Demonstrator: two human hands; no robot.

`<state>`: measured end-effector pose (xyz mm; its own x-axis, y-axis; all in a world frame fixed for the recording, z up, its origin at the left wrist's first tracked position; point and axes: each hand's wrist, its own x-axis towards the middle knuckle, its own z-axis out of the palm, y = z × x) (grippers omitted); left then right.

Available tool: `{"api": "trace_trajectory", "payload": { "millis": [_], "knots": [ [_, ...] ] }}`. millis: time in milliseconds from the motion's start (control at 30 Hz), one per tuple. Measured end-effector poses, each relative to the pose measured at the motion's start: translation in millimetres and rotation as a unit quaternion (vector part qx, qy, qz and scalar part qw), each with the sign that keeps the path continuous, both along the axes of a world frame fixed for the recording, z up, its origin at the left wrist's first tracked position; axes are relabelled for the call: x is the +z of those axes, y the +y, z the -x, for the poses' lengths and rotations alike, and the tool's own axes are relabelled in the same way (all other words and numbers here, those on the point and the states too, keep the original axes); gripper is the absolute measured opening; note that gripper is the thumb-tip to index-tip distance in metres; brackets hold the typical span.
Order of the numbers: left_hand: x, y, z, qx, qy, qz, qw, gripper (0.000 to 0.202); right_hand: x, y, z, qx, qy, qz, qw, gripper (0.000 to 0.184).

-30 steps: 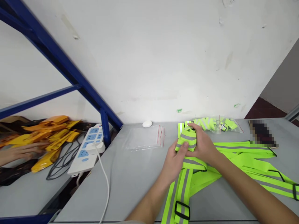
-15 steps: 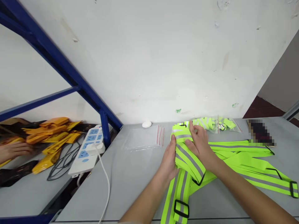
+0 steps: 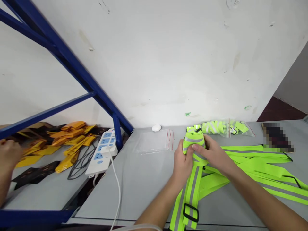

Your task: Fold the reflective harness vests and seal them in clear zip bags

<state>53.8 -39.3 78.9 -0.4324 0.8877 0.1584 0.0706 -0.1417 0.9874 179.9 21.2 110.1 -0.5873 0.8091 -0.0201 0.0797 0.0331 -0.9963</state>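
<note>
A neon-yellow reflective strap [image 3: 193,139] with grey stripes is bundled into a folded roll between my two hands. My left hand [image 3: 183,160] grips its left side, thumb on the front face. From the right, my right hand [image 3: 213,152] clasps the same bundle, its thumb meeting the left one. Below the roll, strap tails hang down to the table, one with a black slide buckle [image 3: 191,212]. More loose reflective straps [image 3: 260,170] lie spread to the right of my hands. Just behind the roll are packed straps in clear zip bags [image 3: 216,127].
Flat clear zip bags [image 3: 154,141] and a white oval object [image 3: 156,128] lie at the back of the grey table [image 3: 134,192]. A power strip [image 3: 101,154] with a white cable is left. Beyond the blue frame [image 3: 79,70], another person's hand [image 3: 9,154] is near yellow packets [image 3: 69,160]. A blurred-out rectangle [image 3: 276,137] lies right.
The strap bundle has been folded into a shorter, tighter roll, with my hands closing round it. The view has shifted slightly left. The other person's hand has risen off the yellow packets.
</note>
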Motion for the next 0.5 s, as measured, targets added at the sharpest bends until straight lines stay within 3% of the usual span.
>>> {"api": "trace_trajectory", "payload": {
  "millis": [233, 367, 433, 500],
  "knots": [
    [-9.4, 0, -2, 0.043, -0.110, 0.013, 0.993, 0.050, -2.0, -10, 10, 0.009, 0.075, 0.028, 0.997, 0.047],
    [-11.2, 4, 4, -0.036, -0.191, 0.045, 0.980, 0.062, -7.7, -6, 11, 0.049, 0.082, 0.015, 0.995, 0.049],
    [-10.7, 4, 4, -0.088, -0.261, 0.056, 0.960, 0.060, -8.6, -5, 12, 0.070, 0.064, -0.022, 0.995, 0.048],
    [-9.2, 4, 3, -0.100, -0.316, 0.045, 0.942, 0.058, -9.5, -4, 11, 0.062, 0.026, -0.069, 0.995, 0.047]
  ]
}}
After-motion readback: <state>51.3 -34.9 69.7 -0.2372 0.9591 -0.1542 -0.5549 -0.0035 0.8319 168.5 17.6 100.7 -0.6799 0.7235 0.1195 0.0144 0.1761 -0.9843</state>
